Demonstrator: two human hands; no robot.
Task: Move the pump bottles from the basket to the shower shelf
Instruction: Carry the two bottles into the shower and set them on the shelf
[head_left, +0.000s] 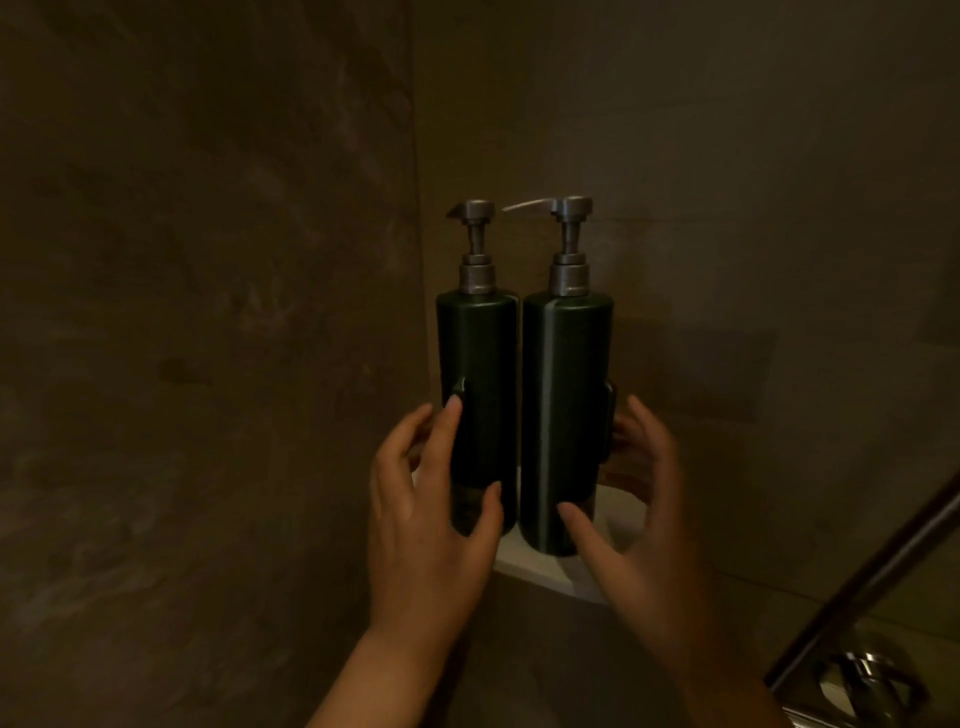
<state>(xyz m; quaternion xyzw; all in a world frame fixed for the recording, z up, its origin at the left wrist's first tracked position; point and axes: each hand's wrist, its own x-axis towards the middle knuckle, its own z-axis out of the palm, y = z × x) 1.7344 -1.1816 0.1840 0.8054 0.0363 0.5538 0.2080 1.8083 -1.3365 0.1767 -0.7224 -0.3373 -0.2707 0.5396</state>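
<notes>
In the shower corner, dead ahead of me, both bottles stand upright and side by side on the shelf (540, 569), just about touching. The left bottle (483, 353) has its spout pointing to 9 o'clock, and so does the right bottle (563, 364).

My left hand (421, 519) comes up from 7 o'clock and wraps the left bottle low down, fingers curled round its 9 o'clock side and thumb pressed on the front. It hides that bottle's base and most of the shelf on that side. My right hand (639, 519) comes up from 5 o'clock, spread wide. The thumb lies on the front of the right bottle near its foot, and the fingers curve past its 3 o'clock side. Their tips are partly behind the bottle, so I cannot tell whether they really grip.

A dark patch on each bottle's outer side is too dim to read.

The shelf is a small white corner ledge, only its front edge and right part showing. The left wall (208, 312) and right wall (779, 208) are mottled brown stone in low light. At 4 o'clock a dark rail (883, 561) slants up and is cut off by the frame. Below it sits a shiny metal fitting (862, 670), blurred.
</notes>
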